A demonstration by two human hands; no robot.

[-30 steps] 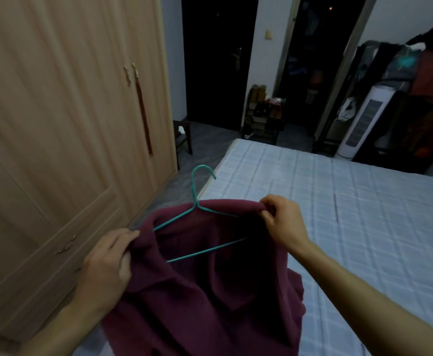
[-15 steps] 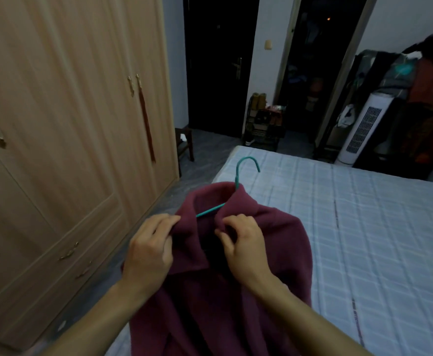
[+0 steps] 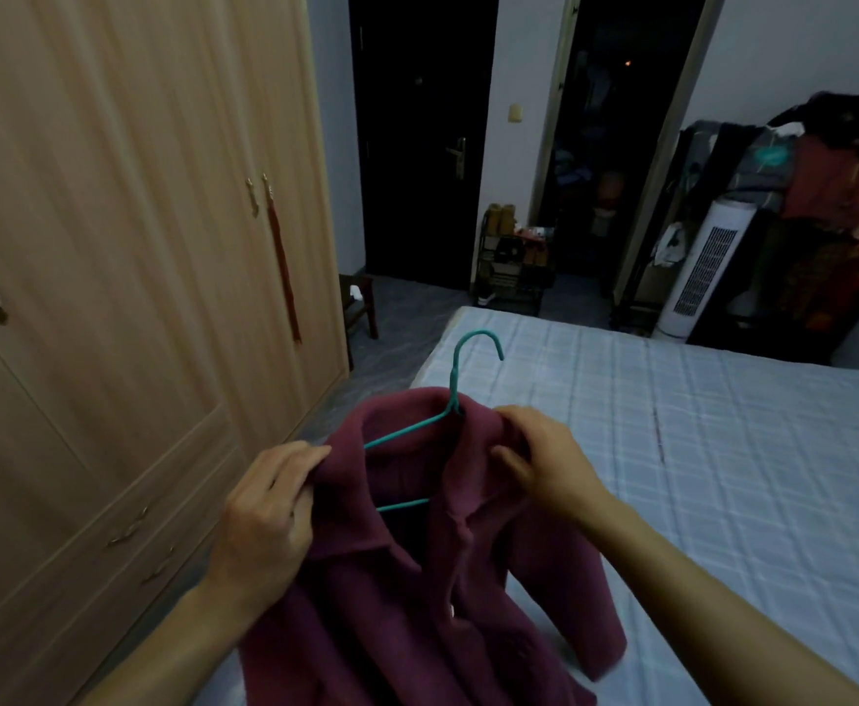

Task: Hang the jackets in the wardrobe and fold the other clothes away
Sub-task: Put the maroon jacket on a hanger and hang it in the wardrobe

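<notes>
Above bed (image 3: 723,450), jacket (image 3: 417,578) upright, hanger (image 3: 455,394) hook up.

Wardrobe (image 3: 111,298) doors closed at left; bed (image 3: 723,450) flanks right.

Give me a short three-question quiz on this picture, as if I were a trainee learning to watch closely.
1. True or false: the wooden wardrobe doors are shut.
2. What does the teal wire hanger sit inside? A) a white shirt B) a maroon fleece jacket C) a grey towel
3. Which hand grips the jacket's collar nearer the wardrobe?

Key
1. True.
2. B; only the hook and parts of the wire show.
3. The left hand; the right hand holds the collar on the side of the pale checked bed.
</notes>
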